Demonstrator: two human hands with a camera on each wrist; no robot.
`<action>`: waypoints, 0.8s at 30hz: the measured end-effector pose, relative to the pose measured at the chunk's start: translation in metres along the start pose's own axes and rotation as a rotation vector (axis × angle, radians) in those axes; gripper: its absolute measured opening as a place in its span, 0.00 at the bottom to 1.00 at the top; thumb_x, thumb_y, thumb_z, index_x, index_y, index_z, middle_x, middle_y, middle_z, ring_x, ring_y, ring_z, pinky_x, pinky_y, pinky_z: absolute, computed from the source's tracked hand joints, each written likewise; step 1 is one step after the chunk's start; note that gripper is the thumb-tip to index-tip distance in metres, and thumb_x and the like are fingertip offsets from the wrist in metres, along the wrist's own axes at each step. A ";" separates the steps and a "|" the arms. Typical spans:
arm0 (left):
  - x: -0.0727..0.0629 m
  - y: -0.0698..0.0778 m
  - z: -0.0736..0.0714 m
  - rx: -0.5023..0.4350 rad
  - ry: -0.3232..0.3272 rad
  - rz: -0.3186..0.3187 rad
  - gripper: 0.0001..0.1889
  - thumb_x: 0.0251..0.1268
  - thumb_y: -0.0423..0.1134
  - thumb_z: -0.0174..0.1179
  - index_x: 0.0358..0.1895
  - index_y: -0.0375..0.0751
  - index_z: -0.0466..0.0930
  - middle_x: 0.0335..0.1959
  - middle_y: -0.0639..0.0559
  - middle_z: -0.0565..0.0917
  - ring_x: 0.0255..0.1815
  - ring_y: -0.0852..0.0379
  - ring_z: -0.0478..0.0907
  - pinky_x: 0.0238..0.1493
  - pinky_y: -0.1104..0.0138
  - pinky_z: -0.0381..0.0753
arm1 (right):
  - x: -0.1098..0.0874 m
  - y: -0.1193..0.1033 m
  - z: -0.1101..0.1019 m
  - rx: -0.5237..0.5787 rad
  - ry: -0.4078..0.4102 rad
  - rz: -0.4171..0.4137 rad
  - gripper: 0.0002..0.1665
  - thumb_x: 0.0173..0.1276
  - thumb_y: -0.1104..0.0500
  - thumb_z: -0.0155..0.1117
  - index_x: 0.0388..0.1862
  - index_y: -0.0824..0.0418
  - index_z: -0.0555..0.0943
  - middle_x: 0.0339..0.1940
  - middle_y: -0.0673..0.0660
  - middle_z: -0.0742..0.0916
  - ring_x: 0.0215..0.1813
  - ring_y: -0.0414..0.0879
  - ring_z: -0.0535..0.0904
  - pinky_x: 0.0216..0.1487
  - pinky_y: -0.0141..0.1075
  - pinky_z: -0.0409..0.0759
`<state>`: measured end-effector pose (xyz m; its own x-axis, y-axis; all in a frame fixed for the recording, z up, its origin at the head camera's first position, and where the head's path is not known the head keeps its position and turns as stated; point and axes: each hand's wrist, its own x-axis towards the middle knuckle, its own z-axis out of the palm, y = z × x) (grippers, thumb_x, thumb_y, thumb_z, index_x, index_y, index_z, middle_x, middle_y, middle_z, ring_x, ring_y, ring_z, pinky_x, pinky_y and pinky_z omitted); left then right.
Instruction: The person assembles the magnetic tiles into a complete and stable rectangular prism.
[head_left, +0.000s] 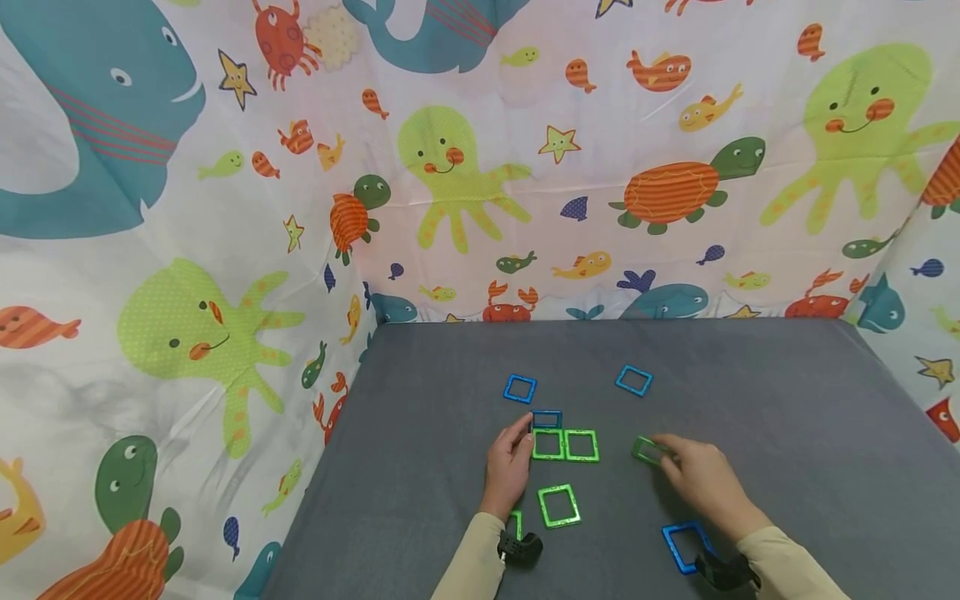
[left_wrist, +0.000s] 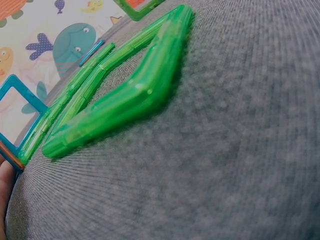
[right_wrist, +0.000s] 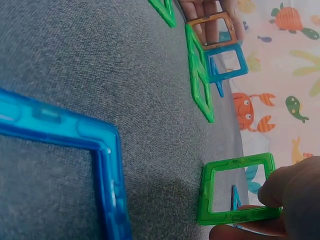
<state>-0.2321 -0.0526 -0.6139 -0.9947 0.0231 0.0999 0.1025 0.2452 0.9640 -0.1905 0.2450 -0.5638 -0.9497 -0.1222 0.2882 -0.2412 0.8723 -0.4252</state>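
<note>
Fingers of the right hand (head_left: 705, 479) pinched a tilted green square (right_wrist: 206, 192), apart from the flat green pair (head_left: 564, 445); the left hand (head_left: 507, 468), partly hidden, seemed to grip an upright orange square (right_wrist: 208, 18) at the pair's edge; a jolt there could have toppled the standing blue square (right_wrist: 243, 59)

Cloth backdrop (head_left: 547, 242): white, printed with sea creatures, standing behind and to both sides of the table (head_left: 420, 467); left panel creased.
Rear panel, printed: pale-green octopus (head_left: 442, 150), left of centre; second octopus (head_left: 870, 100), right; orange-shelled turtle (head_left: 671, 193) between them, head to the right; yellow starfish (head_left: 558, 144); orange-striped fish (head_left: 660, 72); red crab (head_left: 508, 312) at the lower edge.
Left panel, printed: large teal whale (head_left: 97, 50), top; sideways octopus (head_left: 180, 321), below it; green-headed turtle (head_left: 123, 483), lower left.
Table: grey, finely ribbed surface, fabric-like in the left wrist view.
</note>
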 end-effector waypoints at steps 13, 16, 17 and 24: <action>0.000 0.000 -0.001 -0.011 -0.001 -0.004 0.20 0.80 0.42 0.53 0.70 0.58 0.76 0.61 0.50 0.82 0.66 0.53 0.78 0.66 0.59 0.80 | 0.037 -0.008 0.010 -0.006 0.113 -0.183 0.14 0.67 0.70 0.64 0.49 0.63 0.88 0.39 0.60 0.92 0.27 0.39 0.79 0.30 0.39 0.78; 0.001 -0.002 0.000 -0.013 0.001 -0.002 0.20 0.80 0.42 0.53 0.70 0.58 0.76 0.60 0.50 0.83 0.66 0.53 0.79 0.66 0.60 0.80 | 0.051 -0.010 0.016 0.007 0.098 -0.184 0.15 0.68 0.71 0.62 0.49 0.63 0.88 0.37 0.60 0.92 0.21 0.35 0.67 0.26 0.34 0.69; 0.001 -0.002 0.000 -0.014 0.000 0.000 0.20 0.80 0.42 0.53 0.70 0.58 0.76 0.60 0.50 0.83 0.66 0.53 0.79 0.66 0.61 0.80 | 0.054 -0.011 0.017 0.014 0.091 -0.182 0.15 0.68 0.71 0.62 0.49 0.63 0.88 0.36 0.60 0.92 0.20 0.35 0.63 0.26 0.33 0.66; 0.001 -0.003 0.000 -0.015 -0.003 -0.001 0.20 0.80 0.42 0.53 0.70 0.59 0.76 0.60 0.51 0.82 0.66 0.53 0.79 0.66 0.61 0.80 | 0.073 -0.019 0.031 0.028 0.042 -0.186 0.14 0.68 0.71 0.61 0.49 0.65 0.88 0.40 0.62 0.92 0.25 0.42 0.77 0.31 0.43 0.79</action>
<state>-0.2337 -0.0538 -0.6167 -0.9948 0.0261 0.0981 0.1015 0.2308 0.9677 -0.2616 0.2045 -0.5608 -0.8791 -0.2603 0.3992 -0.4184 0.8227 -0.3848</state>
